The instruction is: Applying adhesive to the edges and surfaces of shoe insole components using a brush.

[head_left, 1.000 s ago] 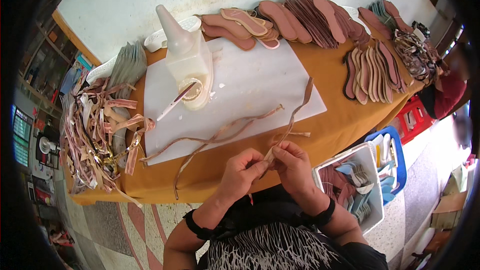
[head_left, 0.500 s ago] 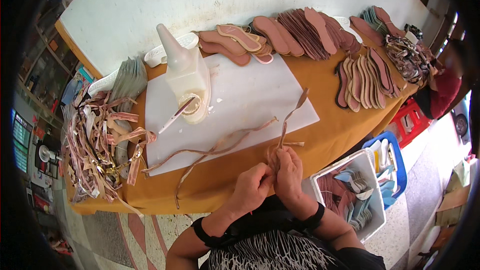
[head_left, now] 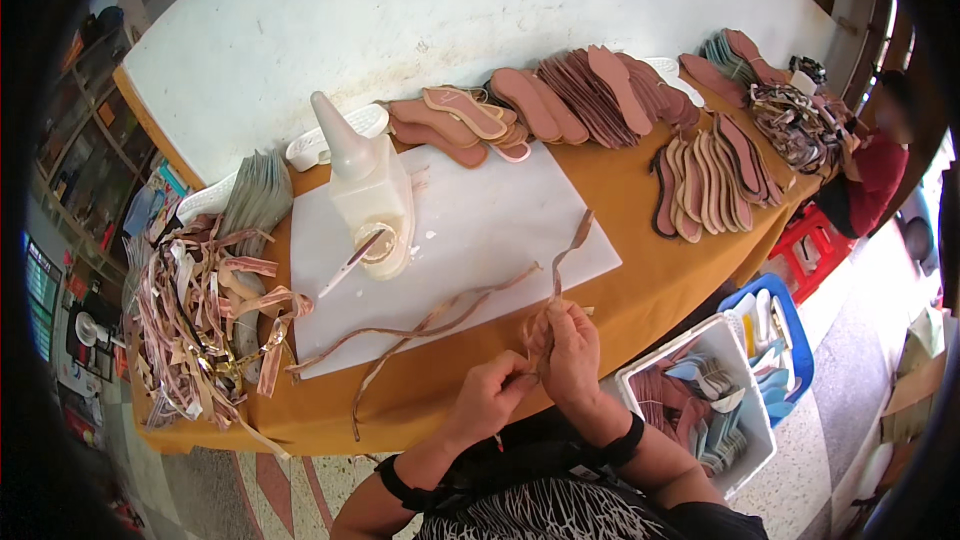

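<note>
At the near edge of the orange cloth point(head_left: 640, 290), hands close together: right hand point(head_left: 572, 345) gripping a thin brown strip point(head_left: 577, 240), upper end toward 12 o'clock against the white board point(head_left: 500, 235); left hand point(head_left: 490, 392) narrow, fingers pinched on its lower part. From the hands: loose strips point(head_left: 415, 332) crossing at 10; white container point(head_left: 370, 198), cone-topped, brush point(head_left: 350, 265) across its opening, at 11; tangled straps point(head_left: 205, 325) at 9; brown soles point(head_left: 522, 105) at 12
</note>
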### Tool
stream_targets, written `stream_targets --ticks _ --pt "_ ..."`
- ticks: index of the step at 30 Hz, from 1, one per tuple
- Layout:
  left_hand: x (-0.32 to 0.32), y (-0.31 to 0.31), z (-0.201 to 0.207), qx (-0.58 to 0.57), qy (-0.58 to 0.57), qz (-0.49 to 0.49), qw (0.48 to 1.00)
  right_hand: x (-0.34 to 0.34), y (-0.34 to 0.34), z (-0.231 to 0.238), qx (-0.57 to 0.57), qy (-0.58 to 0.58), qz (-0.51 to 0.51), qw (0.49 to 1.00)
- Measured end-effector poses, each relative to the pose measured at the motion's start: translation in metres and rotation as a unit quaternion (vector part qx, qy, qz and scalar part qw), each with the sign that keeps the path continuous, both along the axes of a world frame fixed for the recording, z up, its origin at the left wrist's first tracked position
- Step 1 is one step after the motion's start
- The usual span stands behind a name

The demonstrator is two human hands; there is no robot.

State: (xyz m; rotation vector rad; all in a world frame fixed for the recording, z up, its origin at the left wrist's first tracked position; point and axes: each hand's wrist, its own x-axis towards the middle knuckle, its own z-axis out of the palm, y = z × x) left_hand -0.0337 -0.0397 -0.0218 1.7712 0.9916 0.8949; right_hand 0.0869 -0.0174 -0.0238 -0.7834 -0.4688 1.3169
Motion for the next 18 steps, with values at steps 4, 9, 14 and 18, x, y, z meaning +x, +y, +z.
stream_targets --ticks 4,9,14,18 --pt "-0.006 0.002 0.003 -0.186 -0.049 0.026 0.981 0.001 0.002 -0.004 0.022 -0.019 0.007 1.0" --pt "-0.014 0.004 0.007 -0.22 -0.171 -0.009 0.961 0.011 0.009 -0.007 -0.046 0.093 0.069 0.992" --pt "-0.019 0.001 0.007 -0.27 -0.213 -0.031 0.938 0.021 0.016 -0.005 -0.038 0.163 0.094 0.981" --pt "-0.024 -0.002 0.004 -0.291 -0.221 -0.019 0.931 0.025 0.022 -0.001 -0.075 0.189 0.071 0.977"
